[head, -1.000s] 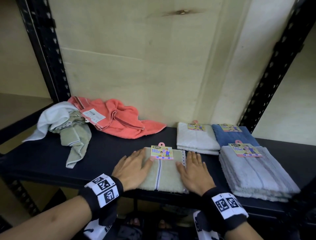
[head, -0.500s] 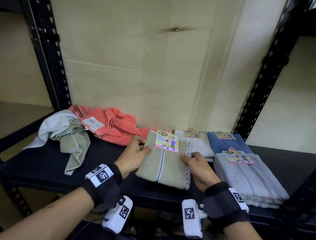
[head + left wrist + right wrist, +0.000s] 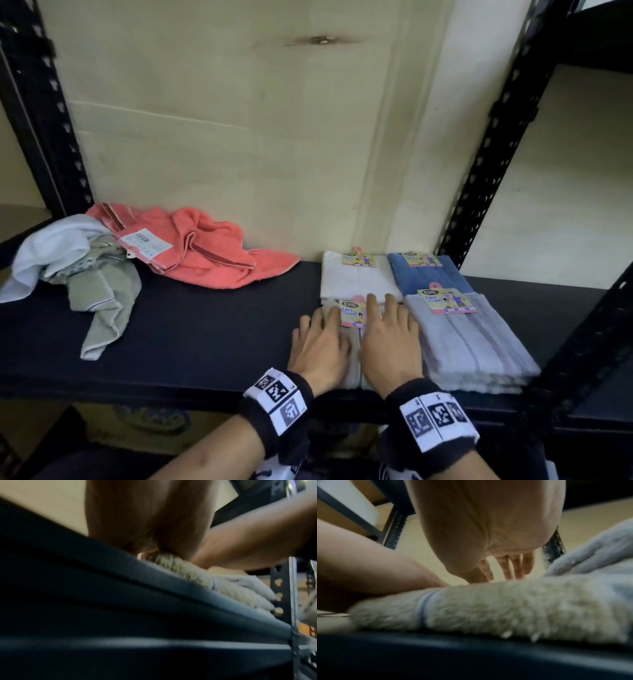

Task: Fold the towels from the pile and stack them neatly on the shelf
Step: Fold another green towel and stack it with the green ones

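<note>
Fingers [image 3: 373, 303] of both my left hand [image 3: 320, 346] and right hand [image 3: 388, 337] lie flat, pressing the folded green towel [image 3: 356, 356] onto the shelf [image 3: 205, 329], just beside the grey stack [image 3: 469, 342].

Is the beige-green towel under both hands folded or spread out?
Folded. The beige-green towel is a compact rectangle lying flat on the shelf; the left hand and right hand press it.

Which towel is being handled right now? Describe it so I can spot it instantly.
On the black shelf, look at the folded group on the right. The beige-green folded towel lies at the front, left of the grey folded stack, before the white folded towel. Only it has the left hand and the right hand flat on it.
</note>
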